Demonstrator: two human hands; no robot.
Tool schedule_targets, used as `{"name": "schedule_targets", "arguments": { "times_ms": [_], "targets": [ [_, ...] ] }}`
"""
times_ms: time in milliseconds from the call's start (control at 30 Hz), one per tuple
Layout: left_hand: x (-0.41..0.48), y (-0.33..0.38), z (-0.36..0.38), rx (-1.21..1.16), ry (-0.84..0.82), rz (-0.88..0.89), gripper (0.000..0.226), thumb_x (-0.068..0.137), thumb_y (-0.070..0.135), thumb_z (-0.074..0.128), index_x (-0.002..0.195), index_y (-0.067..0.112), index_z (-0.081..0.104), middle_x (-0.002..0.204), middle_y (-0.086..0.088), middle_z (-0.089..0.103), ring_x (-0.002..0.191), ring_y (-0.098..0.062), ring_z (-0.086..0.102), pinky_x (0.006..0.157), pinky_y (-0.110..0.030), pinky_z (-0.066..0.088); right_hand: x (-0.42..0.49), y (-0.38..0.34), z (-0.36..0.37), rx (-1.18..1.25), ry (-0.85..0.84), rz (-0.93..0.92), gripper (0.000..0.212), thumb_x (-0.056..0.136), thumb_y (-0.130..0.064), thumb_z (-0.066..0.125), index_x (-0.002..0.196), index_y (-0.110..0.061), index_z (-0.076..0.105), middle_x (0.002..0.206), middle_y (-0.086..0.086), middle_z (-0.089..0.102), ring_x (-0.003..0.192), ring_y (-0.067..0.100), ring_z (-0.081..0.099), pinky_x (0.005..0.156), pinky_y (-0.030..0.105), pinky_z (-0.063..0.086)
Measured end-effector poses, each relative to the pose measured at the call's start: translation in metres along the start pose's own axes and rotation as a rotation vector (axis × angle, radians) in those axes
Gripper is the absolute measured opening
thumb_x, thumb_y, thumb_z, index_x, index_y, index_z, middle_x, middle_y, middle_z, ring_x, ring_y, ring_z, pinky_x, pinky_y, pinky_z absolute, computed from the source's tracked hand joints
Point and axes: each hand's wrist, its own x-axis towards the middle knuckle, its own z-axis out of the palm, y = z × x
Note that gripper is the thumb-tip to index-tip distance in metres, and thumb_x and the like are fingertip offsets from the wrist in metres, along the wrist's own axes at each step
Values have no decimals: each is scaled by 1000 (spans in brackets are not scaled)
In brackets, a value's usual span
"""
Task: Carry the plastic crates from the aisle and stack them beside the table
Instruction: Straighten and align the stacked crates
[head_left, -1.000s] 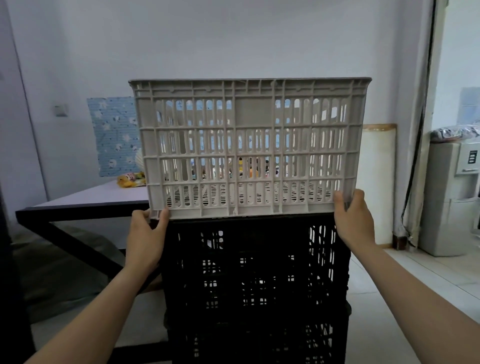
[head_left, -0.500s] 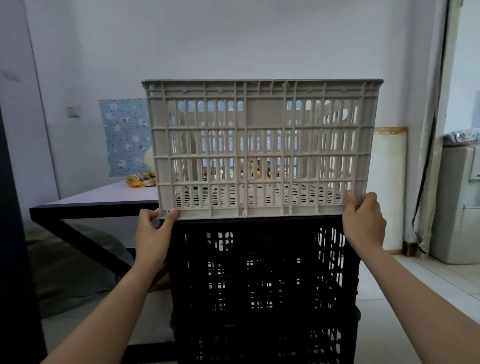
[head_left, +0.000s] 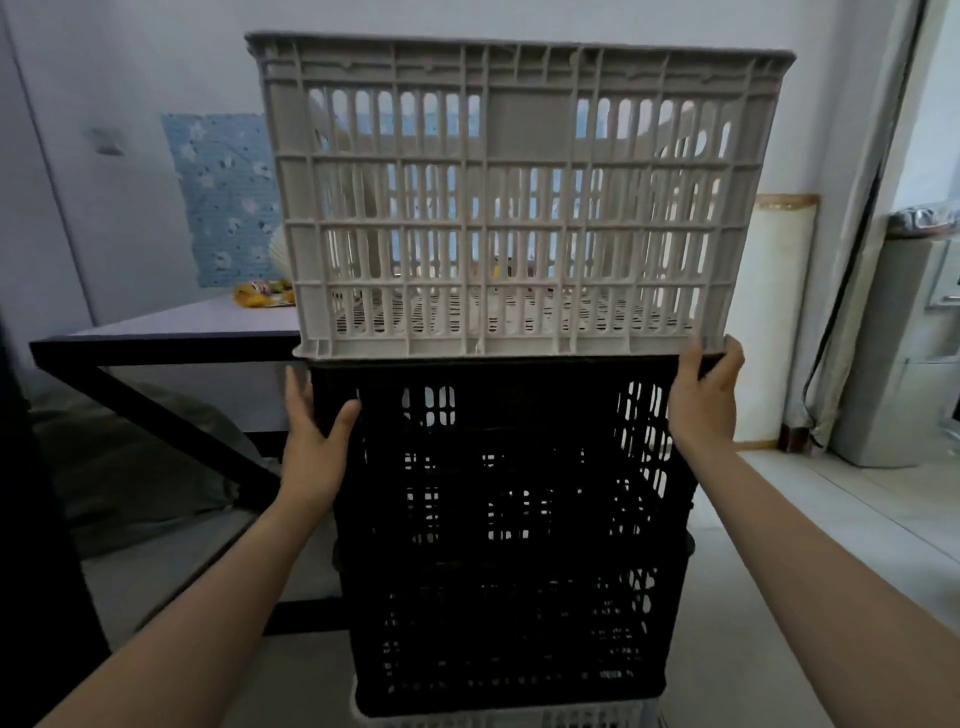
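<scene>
Nearest the camera, two bare forearms rise from the lower corners of the frame toward a stack of crates in the centre; the left hand (head_left: 314, 447) lies flat and open against the upper left corner of the black crate (head_left: 511, 530), thumb pressed on its front face, gripping nothing; the right hand (head_left: 704, 400) curls loosely round the upper right corner where black rim meets pale base, fingertips touching the seam, and whether it bears any weight cannot be told. At the bottom edge a pale crate (head_left: 498, 718) shows as a thin strip under the black one; the grey crate (head_left: 519, 197) sits on top, filling the upper centre, its long axis running left to right across the view, its base level on the black rim and overhanging a little at the left. Both hands lie below it and equally near, one at each end; the coming move likely turns on whether that base is seated squarely, so a small nudge rightward seems called for before letting go. Through the slats the grey crate looks empty; the black one is too dark to judge. Behind, at centre left, the table (head_left: 187, 332) stands just beside the stack, a small yellow object (head_left: 262, 294) on its far side.
</scene>
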Motion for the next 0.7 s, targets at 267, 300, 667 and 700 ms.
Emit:
{"name": "schedule_targets", "arguments": {
  "times_ms": [267,300,667,700],
  "targets": [
    [-69,-99,0,111,-203,-224,65,88,56,50,145,28,36,135,7,55,123,-16,54,94,-34,48,-76,116,-8,-21,-187,82,64,94,-57,38,149,-29,21,151,-3,39,137,23,41,111,47,37],
    [-76,-111,2,153,-238,-255,67,86,60,49,143,28,38,134,6,57,122,-18,57,91,-35,51,-83,130,-8,-27,-219,90,63,95,-56,38,150,-33,18,153,-5,36,138,22,40,111,48,36],
    [-106,-137,21,94,-148,-174,49,94,45,48,139,25,46,129,2,62,113,-13,58,90,-32,48,-109,185,-2,-84,-216,62,53,96,-40,47,145,-30,30,139,0,44,131,22,40,110,46,37],
    [-107,-139,21,48,-144,-182,48,95,44,48,140,27,46,129,2,62,115,-14,59,94,-34,49,-110,188,-2,-85,-220,65,51,96,-43,46,143,-31,33,138,1,45,132,22,40,109,46,38]
  ]
}}
